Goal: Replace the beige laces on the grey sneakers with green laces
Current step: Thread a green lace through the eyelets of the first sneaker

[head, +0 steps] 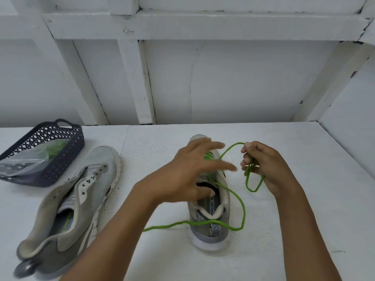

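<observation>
R hand [261, 167] pinches green lace [241, 205]; L hand [188, 175] spread over sneaker [211, 232].

A navy lattice plastic basket [69, 155] sits well left of the grip, with a clear plastic bag [28, 161] in it. The basket is on the white table [304, 230], and a white-painted timber wall [243, 78] rises beyond the grip.

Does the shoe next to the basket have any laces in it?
No, the shoe beside the basket shows bare eyelets with no lace.
</observation>
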`<action>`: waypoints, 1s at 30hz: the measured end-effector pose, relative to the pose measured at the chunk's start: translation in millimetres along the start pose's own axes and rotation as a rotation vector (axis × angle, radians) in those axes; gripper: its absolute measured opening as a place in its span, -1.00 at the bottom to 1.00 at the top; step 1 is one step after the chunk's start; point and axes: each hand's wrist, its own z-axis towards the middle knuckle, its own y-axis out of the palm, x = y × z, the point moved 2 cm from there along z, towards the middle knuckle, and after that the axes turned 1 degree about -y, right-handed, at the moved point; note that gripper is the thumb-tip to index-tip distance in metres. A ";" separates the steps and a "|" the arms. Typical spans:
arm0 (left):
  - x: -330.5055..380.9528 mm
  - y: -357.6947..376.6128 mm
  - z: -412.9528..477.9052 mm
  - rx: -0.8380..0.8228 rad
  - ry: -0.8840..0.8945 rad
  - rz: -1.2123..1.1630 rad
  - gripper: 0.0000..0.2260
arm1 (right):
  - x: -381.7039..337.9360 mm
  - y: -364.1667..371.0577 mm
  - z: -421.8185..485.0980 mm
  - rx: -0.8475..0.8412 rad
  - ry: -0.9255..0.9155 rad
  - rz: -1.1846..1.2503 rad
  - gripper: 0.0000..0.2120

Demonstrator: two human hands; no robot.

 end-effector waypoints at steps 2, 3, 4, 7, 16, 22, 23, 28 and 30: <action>6.9 8.4 5.7 0.017 0.045 0.118 -0.63 | -0.3 1.7 0.8 0.016 0.004 0.004 -0.76; 6.9 10.7 7.3 0.056 0.072 0.105 -0.74 | 0.1 1.8 0.7 0.022 0.006 0.000 -0.76; 6.2 10.3 7.9 0.089 0.086 0.070 -0.84 | 0.9 1.6 0.8 0.027 0.007 -0.005 -0.76; -2.4 9.1 10.9 0.116 0.079 -0.014 -0.87 | 3.9 -1.6 0.6 0.048 0.013 -0.019 -0.76; -0.1 24.4 14.3 0.191 0.200 0.000 -0.88 | 4.3 4.0 0.2 0.053 0.014 -0.025 -0.76; -17.9 -1.1 5.8 0.405 -0.047 -0.845 -0.95 | 8.5 -0.6 1.7 0.055 0.036 -0.008 -0.76; -22.7 -5.8 3.9 0.492 -0.091 -1.045 -0.95 | 9.0 -1.3 1.8 0.056 0.041 0.004 -0.76; -61.5 -28.4 -7.9 0.843 -0.345 -1.576 -0.88 | 11.1 -7.0 2.2 0.095 0.055 0.064 -0.76; -79.4 -33.3 -15.4 0.897 -0.431 -1.546 -0.82 | 11.7 -9.1 2.5 0.118 0.065 0.074 -0.76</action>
